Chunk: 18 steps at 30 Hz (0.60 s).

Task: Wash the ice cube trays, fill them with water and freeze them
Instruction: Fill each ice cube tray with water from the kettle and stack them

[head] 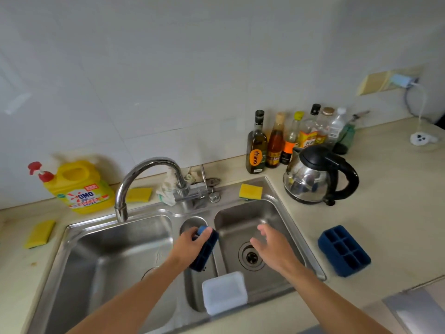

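My left hand grips a dark blue ice cube tray over the divider between the two basins of the steel sink; the tray is tilted on edge. My right hand hovers over the right basin with its fingers spread and holds nothing. A second dark blue ice cube tray lies on the counter to the right of the sink, cells facing up. A white lid rests on the sink's front edge. The faucet arches over the left basin, and no water is seen running.
A yellow detergent jug stands at the back left. Yellow sponges lie at the left counter, behind the faucet and at the sink's back rim. A kettle and several bottles stand at the back right.
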Motion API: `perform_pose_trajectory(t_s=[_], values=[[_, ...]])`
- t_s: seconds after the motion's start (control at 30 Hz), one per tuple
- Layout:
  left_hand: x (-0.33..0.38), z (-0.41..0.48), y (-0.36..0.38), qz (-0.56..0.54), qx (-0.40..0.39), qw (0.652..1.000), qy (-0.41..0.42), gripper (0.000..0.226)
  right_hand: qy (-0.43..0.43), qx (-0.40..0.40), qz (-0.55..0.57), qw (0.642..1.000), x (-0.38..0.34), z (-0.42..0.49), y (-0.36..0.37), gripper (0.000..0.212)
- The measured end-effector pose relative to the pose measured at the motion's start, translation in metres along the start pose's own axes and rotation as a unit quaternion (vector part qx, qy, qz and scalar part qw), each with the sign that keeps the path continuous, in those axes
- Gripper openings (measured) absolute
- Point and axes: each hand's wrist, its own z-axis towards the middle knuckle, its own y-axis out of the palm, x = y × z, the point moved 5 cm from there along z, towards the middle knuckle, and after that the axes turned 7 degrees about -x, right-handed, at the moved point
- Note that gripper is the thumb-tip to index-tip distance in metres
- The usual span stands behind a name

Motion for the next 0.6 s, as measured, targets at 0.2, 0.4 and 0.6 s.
perform_pose_trajectory(t_s=[0.2,0.4,0.6], values=[[0.045,-0.022,0.065,-0.192,-0.175,0.965,-0.033,0.075,-0.074,-0.083,0.053,0.992,0.005,-0.017,-0.018,0.061],[0.075,-0.019,0.098,-0.243,-0.298,0.921,-0.068,0.080,-0.108,-0.081,0.103,0.986,0.004,-0.019,-0.035,0.020],[0.078,0.016,0.109,-0.103,-0.207,0.972,-0.036,0.086,0.008,-0.086,0.193,0.977,0.034,0.000,-0.047,0.022]])
